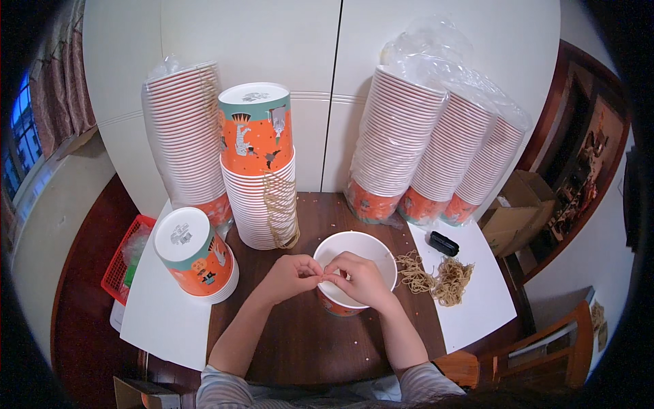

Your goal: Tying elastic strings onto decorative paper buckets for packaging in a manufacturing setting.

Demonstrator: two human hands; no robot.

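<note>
A white-lined paper bucket (371,251) with an orange printed outside stands upright on the dark middle of the table. Both my hands meet over its near left rim. The fingertips of my left hand (294,278) are pinched together at the rim. My right hand (357,278) pinches at the same spot, its fingers reaching over the bucket's mouth. Whatever lies between the fingertips is too small to make out. Just right of the bucket lie a loose tangle of tan cords (415,273) and a thicker bundle of cords (452,281).
Left stand an upturned stack of buckets (187,259), a taller stack (255,198) with cords hanging down its side, and a bagged stack (184,136). Back right are more bagged stacks (402,129). A small black object (444,243) lies near the cords. A red basket (112,269) sits beyond the left edge.
</note>
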